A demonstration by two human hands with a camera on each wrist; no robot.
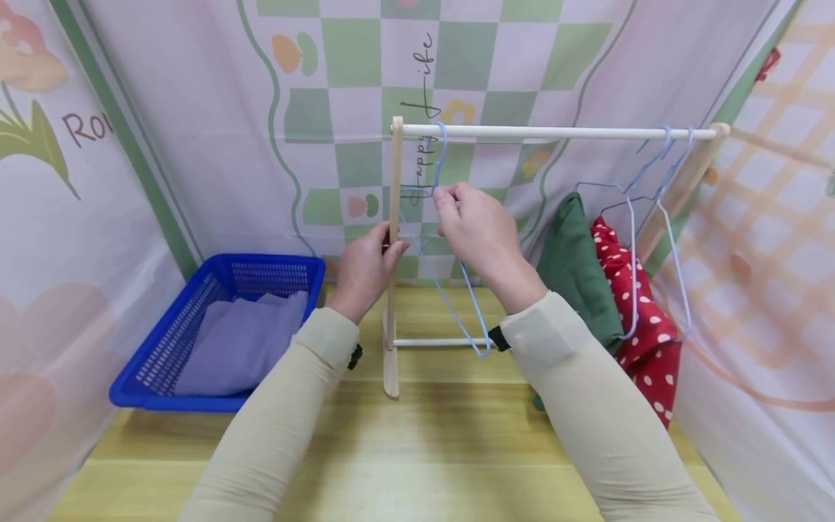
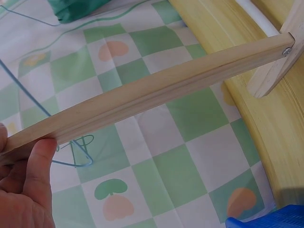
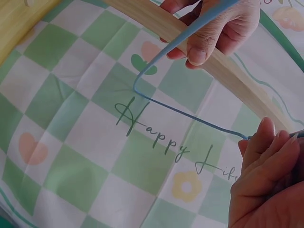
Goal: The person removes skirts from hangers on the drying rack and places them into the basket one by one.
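A blue hanger (image 1: 474, 304) hangs by its hook on the white rail (image 1: 554, 133) near the rack's left end. My right hand (image 1: 481, 226) pinches this hanger at the neck, below the hook; in the right wrist view the hanger's wire (image 3: 190, 114) runs into the right fingers (image 3: 261, 156). With my left hand (image 1: 365, 270) I grip the rack's wooden left post (image 1: 394, 181), thumb on one side and fingers on the other. The left wrist view shows the left thumb (image 2: 42, 159) against that post (image 2: 156, 90).
On the right of the rail hang more blue hangers (image 1: 633, 268) with a green cloth (image 1: 574, 268) and a red polka-dot cloth (image 1: 652, 362). A blue basket (image 1: 163, 403) holding a purple cloth (image 1: 244, 341) stands left on the wooden table (image 1: 417, 449). Printed curtains (image 1: 352, 51) surround it.
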